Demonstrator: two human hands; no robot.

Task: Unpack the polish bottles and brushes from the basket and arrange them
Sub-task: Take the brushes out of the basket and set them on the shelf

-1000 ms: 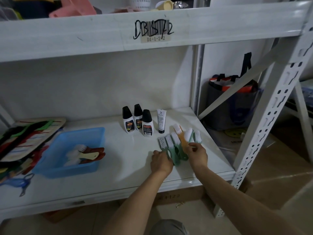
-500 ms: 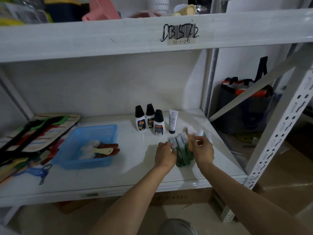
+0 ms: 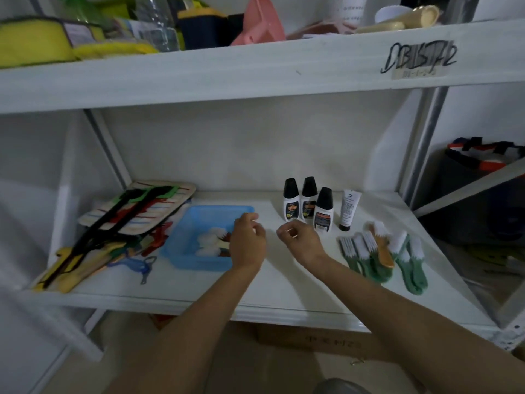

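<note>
both hands hang above the white shelf point(image 3: 181, 291) with nothing in them — the left hand point(image 3: 247, 242) sits over the right edge of the blue basket point(image 3: 196, 237), fingers loosely curled, and the right hand point(image 3: 301, 242) hovers just beside it, fingers loosely curled too. a few white-bristled brushes point(image 3: 211, 241) lie inside the basket. three black-capped polish bottles point(image 3: 308, 204) stand upright near the back, a white tube point(image 3: 349, 209) just to their right. in front of them lies a row of green-handled brushes point(image 3: 383, 255) — one orange-handled among them.
</note>
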